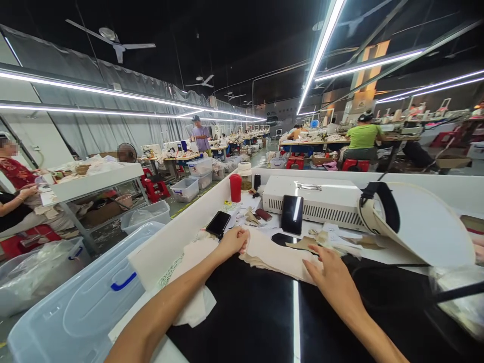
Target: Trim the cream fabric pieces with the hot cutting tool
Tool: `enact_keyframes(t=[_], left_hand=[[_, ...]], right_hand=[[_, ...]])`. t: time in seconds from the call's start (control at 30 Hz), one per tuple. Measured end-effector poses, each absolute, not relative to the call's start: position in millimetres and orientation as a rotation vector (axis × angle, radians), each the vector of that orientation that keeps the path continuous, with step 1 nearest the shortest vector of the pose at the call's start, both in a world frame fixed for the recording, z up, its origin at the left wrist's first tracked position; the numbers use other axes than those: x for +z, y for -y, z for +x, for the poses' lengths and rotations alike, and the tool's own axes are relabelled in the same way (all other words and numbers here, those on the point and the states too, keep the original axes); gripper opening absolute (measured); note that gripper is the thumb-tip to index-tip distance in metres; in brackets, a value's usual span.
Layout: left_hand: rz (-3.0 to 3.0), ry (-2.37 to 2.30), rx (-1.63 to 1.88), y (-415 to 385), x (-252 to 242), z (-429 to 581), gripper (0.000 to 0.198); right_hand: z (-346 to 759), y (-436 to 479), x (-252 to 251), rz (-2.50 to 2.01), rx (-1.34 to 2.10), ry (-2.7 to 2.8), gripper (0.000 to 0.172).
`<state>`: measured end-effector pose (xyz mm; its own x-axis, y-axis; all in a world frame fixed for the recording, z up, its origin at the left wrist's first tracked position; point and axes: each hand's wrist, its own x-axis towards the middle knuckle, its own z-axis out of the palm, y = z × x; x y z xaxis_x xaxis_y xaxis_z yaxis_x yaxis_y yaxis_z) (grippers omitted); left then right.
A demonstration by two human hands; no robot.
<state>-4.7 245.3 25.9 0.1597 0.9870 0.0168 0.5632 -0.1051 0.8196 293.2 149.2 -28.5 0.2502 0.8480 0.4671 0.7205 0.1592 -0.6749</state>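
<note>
Now, a cream cloth (276, 257) on the black desk (249, 312)

It is soft and wrinkled. The left hand (234, 241) curls its fingers at one end; I cannot tell if they pinch it. The right hand (327, 275) lies flat on it, fingers open.

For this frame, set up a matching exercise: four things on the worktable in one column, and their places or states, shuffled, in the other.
Things
1. red cylindrical plastic container
2. black smartphone by the table's side wall
3. black glossy rectangular device mid-table
4. cream fabric piece

Places or states
A. leaning upright against the white metal machine
B. under the left hand and the right hand
C. lying flat just beyond the left hand
D. standing far back, beside a white-lidded jar

Pairs: 1-D, 2-C, 3-A, 4-B
</note>
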Motion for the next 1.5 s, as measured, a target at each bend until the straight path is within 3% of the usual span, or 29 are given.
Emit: enact_keyframes(t=[0.23,0.47,0.83,1.5], left_hand=[[2.024,-1.743,0.363,-205,75,-109,0.033],[1.995,-1.889,0.055,-168,70,-151,0.038],[1.983,-2.025,0.390,-168,52,-135,0.038],[1.865,-2.036,0.535,-177,48,-120,0.039]], right_hand=[[274,-104,-23,-1.501,0.260,1.603,0.044],[275,-80,-33,-1.423,0.527,1.736,0.043],[256,-55,-28,-1.345,0.578,1.787,0.036],[235,-19,-19,-1.235,0.689,1.856,0.029]])
